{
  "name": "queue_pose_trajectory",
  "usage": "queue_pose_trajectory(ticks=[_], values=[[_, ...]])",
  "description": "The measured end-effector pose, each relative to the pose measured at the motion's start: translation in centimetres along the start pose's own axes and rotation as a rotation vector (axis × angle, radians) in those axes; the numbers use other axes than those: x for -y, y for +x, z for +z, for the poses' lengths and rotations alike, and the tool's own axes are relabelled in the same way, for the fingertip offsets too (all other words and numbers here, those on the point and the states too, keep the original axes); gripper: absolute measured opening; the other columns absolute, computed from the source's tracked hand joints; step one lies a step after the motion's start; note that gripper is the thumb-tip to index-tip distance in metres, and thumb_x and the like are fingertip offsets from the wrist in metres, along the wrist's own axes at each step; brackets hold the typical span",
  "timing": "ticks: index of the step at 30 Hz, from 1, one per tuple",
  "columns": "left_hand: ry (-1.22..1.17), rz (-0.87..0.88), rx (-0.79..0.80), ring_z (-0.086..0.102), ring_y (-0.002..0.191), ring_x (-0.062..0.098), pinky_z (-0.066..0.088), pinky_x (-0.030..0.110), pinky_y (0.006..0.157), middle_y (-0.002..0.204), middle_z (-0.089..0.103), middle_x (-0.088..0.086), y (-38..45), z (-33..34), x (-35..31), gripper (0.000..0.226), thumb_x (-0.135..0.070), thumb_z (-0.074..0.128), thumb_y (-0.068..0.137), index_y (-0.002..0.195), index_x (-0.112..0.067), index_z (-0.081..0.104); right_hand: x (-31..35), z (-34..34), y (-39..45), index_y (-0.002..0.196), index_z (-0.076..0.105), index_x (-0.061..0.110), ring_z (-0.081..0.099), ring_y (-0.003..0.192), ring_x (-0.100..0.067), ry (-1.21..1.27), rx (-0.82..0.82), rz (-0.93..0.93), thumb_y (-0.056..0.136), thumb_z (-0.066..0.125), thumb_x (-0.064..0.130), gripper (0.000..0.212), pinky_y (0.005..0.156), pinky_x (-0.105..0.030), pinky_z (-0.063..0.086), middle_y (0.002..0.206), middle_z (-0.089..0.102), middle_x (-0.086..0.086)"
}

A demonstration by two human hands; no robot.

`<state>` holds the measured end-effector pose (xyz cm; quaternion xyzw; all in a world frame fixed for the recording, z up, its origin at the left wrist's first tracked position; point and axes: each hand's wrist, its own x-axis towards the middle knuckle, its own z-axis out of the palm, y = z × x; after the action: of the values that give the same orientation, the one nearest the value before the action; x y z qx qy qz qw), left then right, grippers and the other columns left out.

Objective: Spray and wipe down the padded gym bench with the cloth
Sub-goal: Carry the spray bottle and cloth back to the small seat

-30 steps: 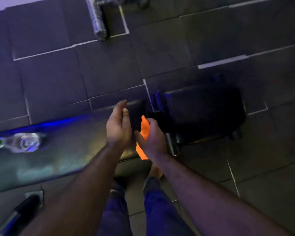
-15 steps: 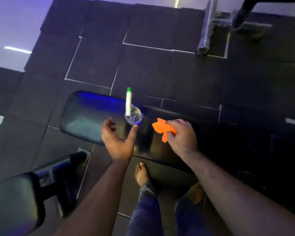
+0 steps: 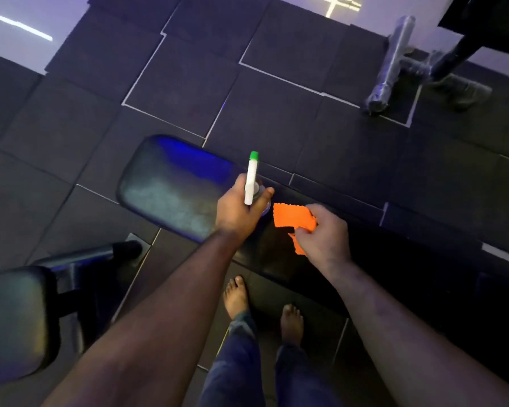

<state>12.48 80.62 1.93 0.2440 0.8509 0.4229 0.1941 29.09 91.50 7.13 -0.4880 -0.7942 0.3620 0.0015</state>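
Note:
The black padded bench (image 3: 171, 186) lies across the middle of the view, its left end lit blue. My left hand (image 3: 235, 211) is closed around a clear spray bottle (image 3: 252, 179) with a white nozzle and green tip, held upright over the bench. Just to the right, my right hand (image 3: 321, 233) grips a small orange cloth (image 3: 291, 218) above the darker part of the bench. Most of the bottle's body is hidden by my left hand.
Another black pad (image 3: 15, 321) on a metal frame stands at the lower left. A wrapped machine leg (image 3: 391, 63) rests on the floor at the upper right. My bare feet (image 3: 235, 298) stand on dark rubber floor tiles beside the bench.
My left hand has reached the standing spray bottle and closed around it. The right hand keeps the orange cloth, held slightly lower and to the right.

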Motion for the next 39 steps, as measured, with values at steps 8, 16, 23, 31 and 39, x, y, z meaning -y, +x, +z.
queue_pose_trajectory(ticks=[8, 16, 23, 31, 39], values=[[-0.018, -0.214, -0.380, 0.064, 0.082, -0.021, 0.044, 0.000, 0.069, 0.090, 0.069, -0.039, -9.5, -11.8, 4.3, 0.049, -0.071, 0.070, 0.085, 0.107, -0.027, 0.066, 8.2, 4.9, -2.8, 0.117, 0.078, 0.022, 0.074, 0.095, -0.020, 0.004, 0.256, -0.226, 0.085, 0.069, 0.005, 0.037, 0.081, -0.026, 0.061, 0.103, 0.079, 0.001], [0.036, -0.433, -0.741, 0.063, 0.089, -0.023, 0.039, -0.003, 0.076, 0.101, 0.067, -0.045, -22.7, -24.6, 12.7, 0.038, -0.065, 0.070, 0.089, 0.107, -0.031, 0.066, 20.5, 15.7, -10.8, 0.106, 0.079, 0.024, 0.074, 0.074, -0.025, -0.043, 0.509, -0.548, 0.080, 0.064, 0.001, 0.038, 0.069, -0.034, 0.060, 0.090, 0.080, -0.004], [0.066, -0.646, -0.999, 0.059, 0.084, -0.007, 0.039, 0.006, 0.071, 0.104, 0.063, -0.050, -31.0, -33.4, 24.8, 0.038, -0.071, 0.067, 0.089, 0.111, -0.041, 0.059, 33.0, 31.3, -18.0, 0.114, 0.071, 0.026, 0.075, 0.092, -0.030, -0.220, 0.619, -0.717, 0.081, 0.062, 0.009, 0.038, 0.083, -0.043, 0.063, 0.099, 0.077, -0.003], [0.063, -0.781, -1.098, 0.065, 0.072, 0.014, 0.043, 0.028, 0.069, 0.079, 0.066, -0.024, -33.1, -42.5, 37.3, 0.043, -0.075, 0.062, 0.088, 0.104, -0.036, 0.060, 42.8, 51.8, -24.1, 0.115, 0.070, 0.025, 0.068, 0.103, -0.035, -0.471, 0.629, -0.927, 0.086, 0.067, 0.021, 0.029, 0.075, -0.035, 0.048, 0.109, 0.069, -0.003], [0.011, -0.856, -1.027, 0.065, 0.072, 0.018, 0.042, 0.030, 0.067, 0.076, 0.063, -0.022, -32.4, -47.6, 45.2, 0.041, -0.071, 0.063, 0.089, 0.100, -0.033, 0.057, 40.9, 63.6, -25.6, 0.134, 0.065, 0.026, 0.051, 0.136, -0.031, -1.065, 0.844, -1.215, 0.098, 0.065, 0.044, 0.040, 0.099, -0.043, 0.050, 0.147, 0.058, -0.002]])
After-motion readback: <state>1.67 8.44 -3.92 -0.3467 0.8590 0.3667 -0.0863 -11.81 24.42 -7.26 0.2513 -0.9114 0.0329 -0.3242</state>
